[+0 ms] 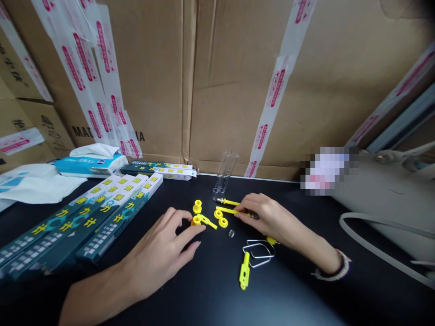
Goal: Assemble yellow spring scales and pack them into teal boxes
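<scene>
My left hand pinches a yellow collared cap between thumb and index finger at the table's middle. A second yellow cap stands just behind it. Against the held cap lies a yellow slotted piece. My right hand has its fingers closed on a thin yellow rod lying low over the table. Another yellow rod with a metal spring end lies behind that one. Two yellow rings and a small clear piece sit between my hands.
Two clear tubes stand at the back. Bent metal wires and a yellow slotted piece lie in front. Printed boxes and a tissue pack fill the left. A grey bag is right; cardboard walls the back.
</scene>
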`<state>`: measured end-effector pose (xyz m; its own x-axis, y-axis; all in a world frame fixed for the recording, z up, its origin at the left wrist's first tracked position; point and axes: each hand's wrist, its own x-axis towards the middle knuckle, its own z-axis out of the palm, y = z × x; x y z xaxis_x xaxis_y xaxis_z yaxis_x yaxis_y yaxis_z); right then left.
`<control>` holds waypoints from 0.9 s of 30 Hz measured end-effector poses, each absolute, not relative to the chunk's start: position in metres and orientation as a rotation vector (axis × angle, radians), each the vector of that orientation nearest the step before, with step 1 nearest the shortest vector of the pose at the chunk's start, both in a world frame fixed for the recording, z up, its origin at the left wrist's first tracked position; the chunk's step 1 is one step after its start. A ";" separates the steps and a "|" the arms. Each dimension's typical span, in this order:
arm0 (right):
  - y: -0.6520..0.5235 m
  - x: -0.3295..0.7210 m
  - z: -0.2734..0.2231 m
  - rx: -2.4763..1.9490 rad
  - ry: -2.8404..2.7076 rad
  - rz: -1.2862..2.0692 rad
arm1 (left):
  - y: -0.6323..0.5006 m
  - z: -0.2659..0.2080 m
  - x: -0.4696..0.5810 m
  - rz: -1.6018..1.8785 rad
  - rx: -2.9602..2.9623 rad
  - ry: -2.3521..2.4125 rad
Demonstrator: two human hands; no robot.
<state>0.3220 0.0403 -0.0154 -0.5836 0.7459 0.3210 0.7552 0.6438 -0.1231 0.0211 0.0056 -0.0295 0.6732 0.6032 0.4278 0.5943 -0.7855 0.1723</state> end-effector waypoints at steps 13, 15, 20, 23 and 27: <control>0.016 0.306 -0.015 -1.058 -2.194 -0.125 | -0.001 -0.028 0.014 0.894 2.841 1.068; 0.006 0.298 -0.012 -0.923 -2.224 -0.116 | -0.002 -0.025 0.015 1.015 2.784 1.058; -0.024 0.274 -0.005 -0.662 -2.326 -0.109 | -0.007 -0.016 0.020 0.932 2.836 0.893; -0.033 0.262 -0.004 -0.618 -2.355 -0.056 | -0.012 -0.017 0.022 0.808 2.915 0.697; -0.036 0.255 -0.002 -0.631 -2.218 -0.173 | -0.012 -0.028 0.018 0.778 2.640 0.847</control>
